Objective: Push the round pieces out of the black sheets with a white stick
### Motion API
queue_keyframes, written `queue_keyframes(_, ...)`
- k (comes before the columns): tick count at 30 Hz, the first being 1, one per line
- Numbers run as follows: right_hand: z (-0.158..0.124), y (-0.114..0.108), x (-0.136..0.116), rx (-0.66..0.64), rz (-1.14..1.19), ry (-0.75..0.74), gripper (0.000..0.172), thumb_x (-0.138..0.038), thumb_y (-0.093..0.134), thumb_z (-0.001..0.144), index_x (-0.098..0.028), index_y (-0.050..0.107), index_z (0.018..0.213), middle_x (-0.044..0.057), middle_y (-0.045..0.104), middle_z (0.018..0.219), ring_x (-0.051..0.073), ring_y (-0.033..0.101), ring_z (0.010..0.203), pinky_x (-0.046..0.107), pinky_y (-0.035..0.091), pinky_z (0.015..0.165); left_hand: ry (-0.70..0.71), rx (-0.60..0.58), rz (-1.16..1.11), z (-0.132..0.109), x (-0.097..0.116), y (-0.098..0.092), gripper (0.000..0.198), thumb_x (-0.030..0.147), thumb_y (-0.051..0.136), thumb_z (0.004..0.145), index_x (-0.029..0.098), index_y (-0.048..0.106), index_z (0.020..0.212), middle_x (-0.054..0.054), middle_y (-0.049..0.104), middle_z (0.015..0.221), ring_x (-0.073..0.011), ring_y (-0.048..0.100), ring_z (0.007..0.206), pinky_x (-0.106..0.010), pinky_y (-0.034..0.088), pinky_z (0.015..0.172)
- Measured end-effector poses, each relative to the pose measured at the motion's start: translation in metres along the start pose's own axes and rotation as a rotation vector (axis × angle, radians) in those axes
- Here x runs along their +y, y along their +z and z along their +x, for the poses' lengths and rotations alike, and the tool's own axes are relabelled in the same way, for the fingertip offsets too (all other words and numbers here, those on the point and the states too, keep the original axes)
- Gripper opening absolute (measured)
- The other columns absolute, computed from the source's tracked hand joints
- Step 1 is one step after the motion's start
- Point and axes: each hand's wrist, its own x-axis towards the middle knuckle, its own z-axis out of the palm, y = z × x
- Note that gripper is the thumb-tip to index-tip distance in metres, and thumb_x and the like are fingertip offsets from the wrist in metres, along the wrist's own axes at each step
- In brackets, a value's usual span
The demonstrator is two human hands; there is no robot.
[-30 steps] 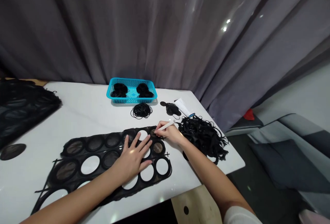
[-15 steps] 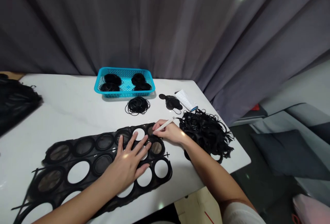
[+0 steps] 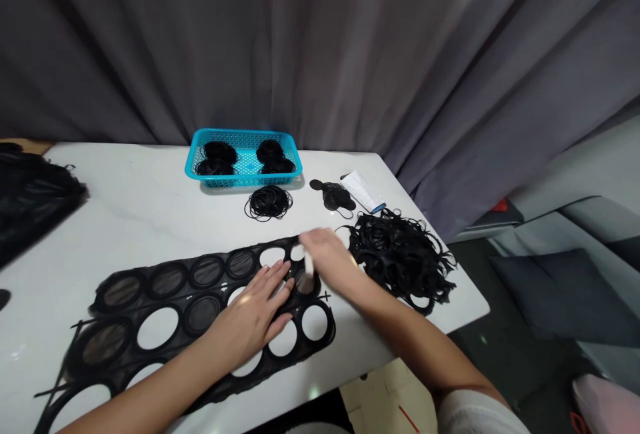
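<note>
A black sheet with rows of round rings point(image 3: 205, 314) lies flat on the white table. Some of its circles show white table, others a dark film. My left hand point(image 3: 250, 307) rests flat on the sheet, fingers stretched out and holding nothing. Over the sheet's far right corner, my right hand point(image 3: 325, 254) is closed around a slim white pen-like tool point(image 3: 309, 266). Motion blurs this hand and the tool, so the kind of tool and its tip cannot be made out. Just right of that hand lies a heap of black curled scraps point(image 3: 403, 257).
Behind the sheet stands a blue plastic basket point(image 3: 244, 182) with black bundles inside. Nearer lie a loose black bundle point(image 3: 269, 202), a few thin black discs point(image 3: 336, 196) and a white packet point(image 3: 363, 192). Black material point(image 3: 35, 201) covers the table's left end. Grey curtains point(image 3: 280, 47) hang behind.
My right hand has turned, and the white tool now points down toward me. The far right circle was dark and now shows white. My left fingers have drawn closer together.
</note>
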Motion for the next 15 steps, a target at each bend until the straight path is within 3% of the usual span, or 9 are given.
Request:
queue_keyframes(3,0.001,-0.025,0.020,0.296,0.072,0.274,0.014,-0.012,0.049,0.094,-0.021,0.056,0.086,0.012,0.068,0.090,0.026,0.061,0.087,0.037,0.043,0.084,-0.003,0.009,-0.010,0.000,0.001,-0.001,0.042,0.038,0.054,0.101,0.017,0.056,0.137,-0.016,0.040,0.160,-0.0305,0.035,0.150,-0.051,0.037,0.120)
queue_keyframes(5,-0.007,-0.037,0.024,0.345,0.256,0.302,0.013,-0.019,0.048,0.096,-0.022,0.058,0.087,0.010,0.071,0.098,0.024,0.063,0.088,0.034,0.044,0.083,0.006,0.004,-0.018,-0.001,0.002,-0.001,0.038,0.036,0.054,0.101,0.018,0.058,0.134,-0.017,0.041,0.159,-0.0312,0.034,0.150,-0.052,0.036,0.120)
queue_keyframes(8,-0.032,-0.035,0.009,0.131,0.524,0.267,0.014,-0.027,0.052,0.096,-0.022,0.060,0.085,0.005,0.074,0.102,0.021,0.066,0.090,0.032,0.046,0.083,0.056,-0.020,-0.040,-0.005,0.004,0.000,0.038,0.030,0.055,0.100,0.023,0.059,0.137,-0.015,0.037,0.162,-0.0324,0.035,0.149,-0.052,0.038,0.118)
queue_keyframes(11,-0.056,-0.014,-0.013,-0.077,0.632,0.243,0.012,-0.027,0.054,0.095,-0.022,0.063,0.089,0.003,0.075,0.101,0.018,0.067,0.091,0.030,0.047,0.083,0.087,-0.031,-0.072,-0.010,0.004,0.000,0.049,0.027,0.058,0.099,0.030,0.051,0.147,-0.012,0.026,0.167,-0.0339,0.034,0.149,-0.053,0.039,0.118)
queue_keyframes(15,-0.069,0.006,-0.022,-0.101,0.710,0.195,0.012,-0.024,0.058,0.092,-0.021,0.057,0.079,0.004,0.071,0.105,0.019,0.066,0.100,0.031,0.047,0.088,0.110,-0.045,-0.062,-0.012,0.004,0.000,0.052,0.030,0.058,0.100,0.031,0.046,0.151,-0.012,0.016,0.169,-0.0356,0.032,0.150,-0.055,0.038,0.117)
